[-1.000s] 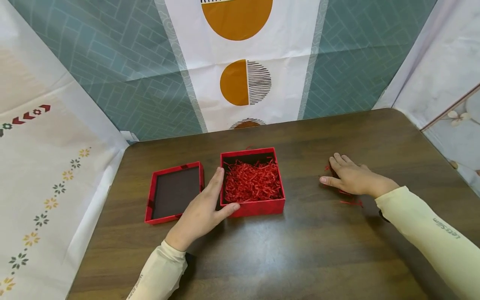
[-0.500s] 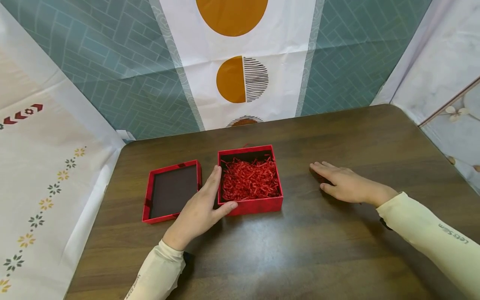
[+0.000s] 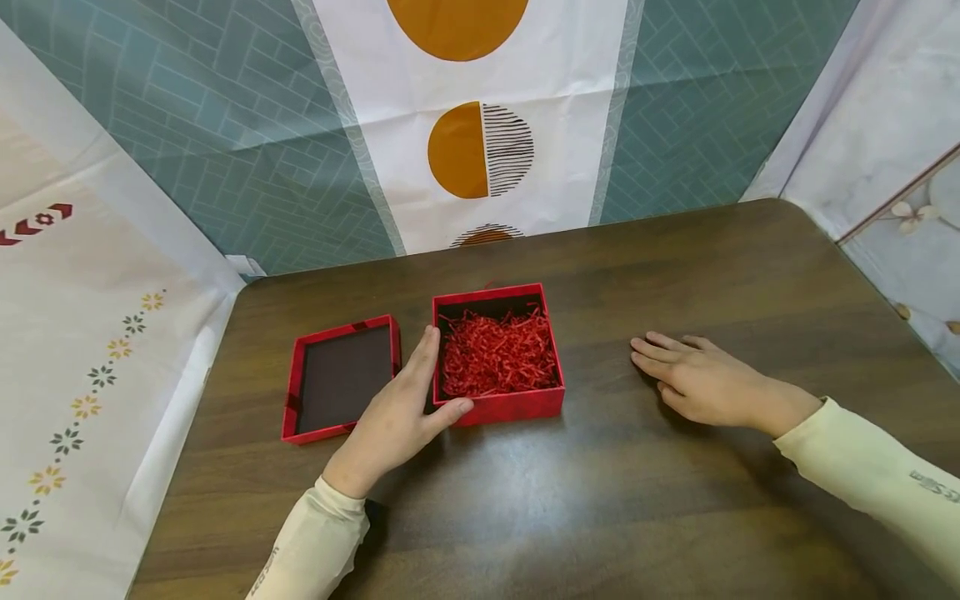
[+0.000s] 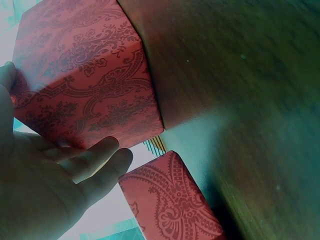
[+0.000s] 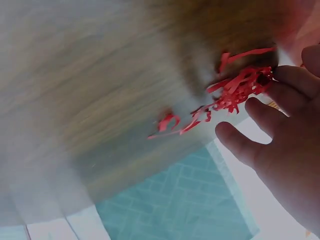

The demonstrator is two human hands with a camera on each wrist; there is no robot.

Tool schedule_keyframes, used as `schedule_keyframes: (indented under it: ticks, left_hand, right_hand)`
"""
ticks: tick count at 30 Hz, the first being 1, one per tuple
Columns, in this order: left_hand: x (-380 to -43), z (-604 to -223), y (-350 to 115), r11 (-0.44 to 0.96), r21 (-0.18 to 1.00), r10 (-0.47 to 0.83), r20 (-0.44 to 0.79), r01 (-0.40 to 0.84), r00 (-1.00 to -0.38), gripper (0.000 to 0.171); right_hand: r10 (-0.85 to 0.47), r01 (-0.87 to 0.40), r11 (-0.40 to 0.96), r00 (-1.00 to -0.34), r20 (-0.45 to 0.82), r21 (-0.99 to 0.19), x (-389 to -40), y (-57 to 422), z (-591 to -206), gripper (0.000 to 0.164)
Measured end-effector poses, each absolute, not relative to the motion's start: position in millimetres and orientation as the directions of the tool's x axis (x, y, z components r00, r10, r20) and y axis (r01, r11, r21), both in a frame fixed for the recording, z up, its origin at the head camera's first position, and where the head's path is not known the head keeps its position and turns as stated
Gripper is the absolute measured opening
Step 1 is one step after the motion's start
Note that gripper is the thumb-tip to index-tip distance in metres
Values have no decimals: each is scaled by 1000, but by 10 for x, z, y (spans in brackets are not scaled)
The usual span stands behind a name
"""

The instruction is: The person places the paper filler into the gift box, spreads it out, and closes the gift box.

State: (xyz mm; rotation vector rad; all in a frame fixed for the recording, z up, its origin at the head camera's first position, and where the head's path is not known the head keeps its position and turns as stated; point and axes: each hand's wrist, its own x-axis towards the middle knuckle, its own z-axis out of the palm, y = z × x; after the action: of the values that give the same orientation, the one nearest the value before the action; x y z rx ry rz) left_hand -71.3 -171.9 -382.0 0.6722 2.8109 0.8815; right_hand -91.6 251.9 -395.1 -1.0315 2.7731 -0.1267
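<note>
A red patterned box (image 3: 513, 408) filled with red shredded paper (image 3: 498, 354) stands near the middle of the table. My left hand (image 3: 393, 417) is at its near left corner, fingers straight along the left side and thumb across the front. In the left wrist view, the box (image 4: 90, 80) shows its printed outer faces against the thumb and fingers. Farther right, my right hand (image 3: 701, 383) is palm down over the table, fingers extended. The right wrist view shows a small heap of loose red paper strips (image 5: 240, 90) at its fingertips, hidden from the head view.
The box's red lid (image 3: 341, 379) lies left of the box, dark inside facing up. A brown wooden table (image 3: 555, 517) carries everything. Patterned cloth (image 3: 285, 150) hangs behind the far edge, with more cloth at both sides.
My right hand has swung its fingers to the left and shifted slightly nearer to me; strips seen around it earlier no longer show in the head view. My left hand stays at the box.
</note>
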Motion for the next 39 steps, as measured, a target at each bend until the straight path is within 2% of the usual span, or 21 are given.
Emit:
schedule_keyframes:
  ticks: [4, 10, 14, 19, 21, 23, 28, 32, 37, 39]
  left_hand:
    - [-715, -3812, -1714, 735, 564, 446, 17, 377, -895, 100]
    - [-721, -3805, -1705, 737, 565, 445, 7, 371, -896, 101]
    - [-717, -3797, -1713, 742, 568, 437, -7, 356, -899, 102]
    - [-712, -3814, -1735, 746, 569, 429, -13, 346, -903, 101]
    - [-711, -3830, -1740, 744, 571, 429, -13, 345, -903, 100]
    - [-710, -3848, -1740, 742, 575, 430, -13, 345, -903, 100]
    - [-708, -3875, -1726, 735, 579, 438, -6, 354, -899, 100]
    - [-718, -3867, -1712, 730, 577, 445, 6, 367, -896, 100]
    - [-726, -3843, -1715, 728, 579, 445, 11, 368, -896, 100]
    - [-723, -3836, -1721, 729, 581, 440, 8, 362, -898, 100]
  right_hand:
    - [-660, -657, 751, -742, -115, -73, -834, 2605, -3929, 53]
    - [-627, -626, 778, -768, -128, -57, -655, 2747, -3893, 55]
    - [-620, -613, 784, -781, -78, -96, -616, 2804, -3886, 50]
    - [-582, -573, 784, -812, 38, -237, -816, 2855, -3900, 46]
    - [-538, -514, 807, -843, -6, -292, -930, 2861, -3911, 50]
    - [-484, -432, 845, -869, -104, -316, -1038, 2864, -3935, 58]
    - [-411, -326, 896, -865, -288, -301, -1162, 2872, -3989, 74]
    - [-435, -328, 878, -850, -297, -348, -1114, 2943, -3953, 67]
    - [-463, -359, 853, -855, -234, -378, -1027, 3089, -3867, 50]
    - [-452, -357, 855, -869, -203, -376, -1022, 3129, -3852, 49]
